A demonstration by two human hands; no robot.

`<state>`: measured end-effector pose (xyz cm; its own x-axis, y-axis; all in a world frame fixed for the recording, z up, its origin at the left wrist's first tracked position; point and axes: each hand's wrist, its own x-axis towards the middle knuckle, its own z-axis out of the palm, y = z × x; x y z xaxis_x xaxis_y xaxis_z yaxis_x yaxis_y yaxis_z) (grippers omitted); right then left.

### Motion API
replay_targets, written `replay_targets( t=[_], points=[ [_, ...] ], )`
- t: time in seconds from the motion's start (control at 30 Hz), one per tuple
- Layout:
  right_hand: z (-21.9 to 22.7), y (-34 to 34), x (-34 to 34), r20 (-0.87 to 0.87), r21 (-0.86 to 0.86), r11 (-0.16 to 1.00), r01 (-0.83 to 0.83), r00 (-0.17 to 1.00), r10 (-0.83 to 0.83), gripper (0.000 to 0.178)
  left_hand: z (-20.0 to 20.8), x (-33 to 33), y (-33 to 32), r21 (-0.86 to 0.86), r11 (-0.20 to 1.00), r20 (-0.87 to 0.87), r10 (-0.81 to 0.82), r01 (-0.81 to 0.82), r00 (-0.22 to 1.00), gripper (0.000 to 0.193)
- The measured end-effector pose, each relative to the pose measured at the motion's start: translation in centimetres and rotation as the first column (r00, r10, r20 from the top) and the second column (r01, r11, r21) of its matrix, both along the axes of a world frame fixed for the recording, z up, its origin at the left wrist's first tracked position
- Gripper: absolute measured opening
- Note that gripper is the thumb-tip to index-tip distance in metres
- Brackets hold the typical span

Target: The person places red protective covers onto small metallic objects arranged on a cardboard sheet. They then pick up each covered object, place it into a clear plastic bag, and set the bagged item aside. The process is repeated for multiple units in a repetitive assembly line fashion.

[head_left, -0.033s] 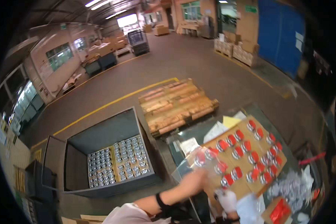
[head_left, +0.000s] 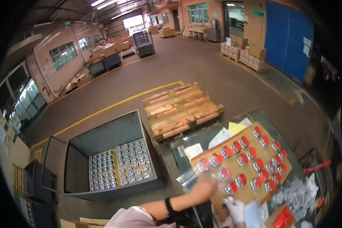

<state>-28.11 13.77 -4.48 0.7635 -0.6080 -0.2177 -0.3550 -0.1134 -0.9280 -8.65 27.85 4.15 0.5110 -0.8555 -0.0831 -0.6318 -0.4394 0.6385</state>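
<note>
Bare left hand [head_left: 205,190] holds a clear plastic bag [head_left: 188,177]; just rightward, white-gloved right hand [head_left: 236,211] grips a rounded silver metal part [head_left: 228,200].

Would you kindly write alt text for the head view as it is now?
A person's blurred left hand is at a clear plastic bag, while the gloved right hand holds a shiny metal part near a cardboard sheet bearing red-and-silver parts. To the left, an open gray bin holds silver parts.
</note>
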Motion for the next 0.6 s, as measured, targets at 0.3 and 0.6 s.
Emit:
replay_targets(
  t=[0.3,0.6],
  points=[
    [-2.3,5.1,-4.1,-0.258,-0.812,0.584,0.017,0.887,-0.384,0.049,-16.8,-7.6,-6.2,-0.239,0.97,-0.619,-0.187,0.044,0.763,0.035],
    [3.9,4.6,-1.9,-0.337,-0.682,0.695,-0.227,0.941,-0.022,0.041,-8.0,-7.0,-2.7,-0.402,0.652,-0.117,-0.733,0.643,0.67,0.031]
  ],
)
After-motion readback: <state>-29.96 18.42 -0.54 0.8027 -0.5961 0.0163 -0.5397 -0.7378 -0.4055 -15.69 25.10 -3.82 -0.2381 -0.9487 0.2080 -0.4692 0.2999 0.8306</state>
